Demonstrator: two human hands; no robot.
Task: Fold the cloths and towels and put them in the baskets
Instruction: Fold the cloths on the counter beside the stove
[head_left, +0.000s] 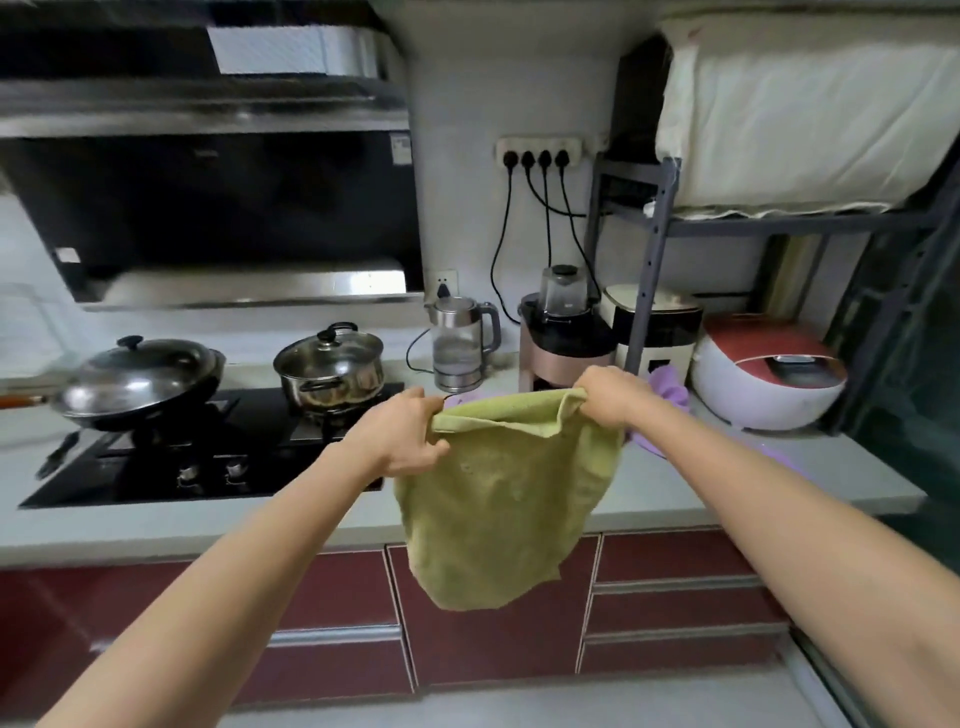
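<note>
Left hand (402, 436) and right hand (613, 397) each pinch an upper corner of the green cloth (498, 499), fingers curled round the bunched edge. Cloth hangs between and below both hands, over the counter (311, 519) front edge. Purple cloth (670, 387) lies on the counter behind the right hand.

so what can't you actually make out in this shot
Head view, the only one:
- Baskets: none in frame.
- Purple cloth: mostly hidden behind the right hand and the green towel.
- Fingertips of the left hand: buried in towel folds.
- Wok handle: cut off by the left edge.
- Knife on the stove: blurred.
</note>
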